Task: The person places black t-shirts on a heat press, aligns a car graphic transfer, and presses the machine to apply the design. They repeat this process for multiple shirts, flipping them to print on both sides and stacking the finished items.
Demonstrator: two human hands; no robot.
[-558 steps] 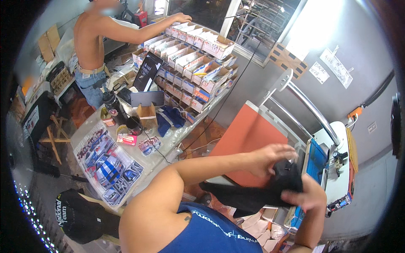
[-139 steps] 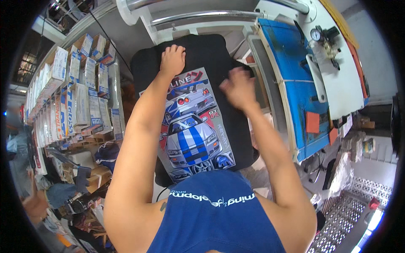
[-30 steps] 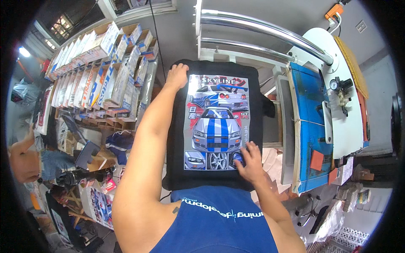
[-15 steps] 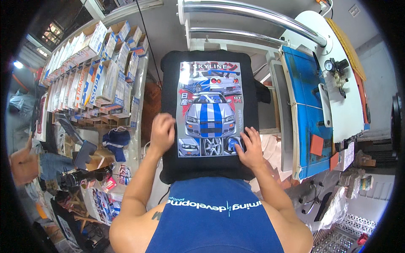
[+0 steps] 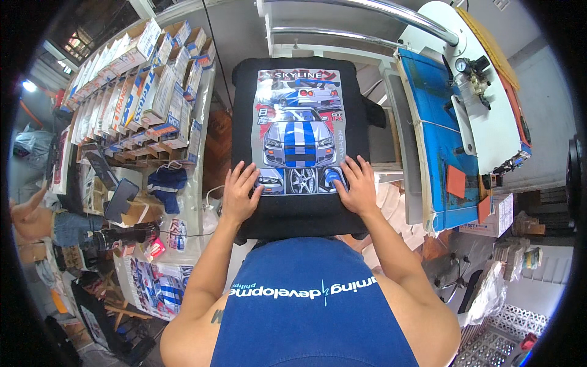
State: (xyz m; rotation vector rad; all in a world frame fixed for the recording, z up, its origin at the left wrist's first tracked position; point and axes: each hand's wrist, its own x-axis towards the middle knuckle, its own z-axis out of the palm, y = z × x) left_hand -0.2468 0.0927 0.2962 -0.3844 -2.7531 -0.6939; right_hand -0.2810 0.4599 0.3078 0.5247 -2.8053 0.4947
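Observation:
A black T-shirt (image 5: 293, 215) is stretched over a flat, rounded platen in front of me. On it lies a large car print (image 5: 298, 137) in blue, silver and red, with a glossy sheen at its upper left. My left hand (image 5: 240, 189) rests with fingers spread at the print's lower left corner. At the lower right corner, my right hand (image 5: 358, 183) lies with its fingers apart, the thumb at the print's edge. Neither hand holds anything. One black sleeve (image 5: 375, 113) hangs off the platen's right side.
Blue heat press head (image 5: 437, 140) stands to the right, with a pressure gauge (image 5: 463, 65) on its white plate. Chrome bars (image 5: 361, 21) cross behind the platen. Boxes of rolls (image 5: 140, 98) fill the left table. Another person (image 5: 36, 220) is at the far left.
My left hand has come down from above the shirt's left edge onto the print's lower left corner, its fingers spreading. My right hand stays by the lower right corner. The view has shifted slightly.

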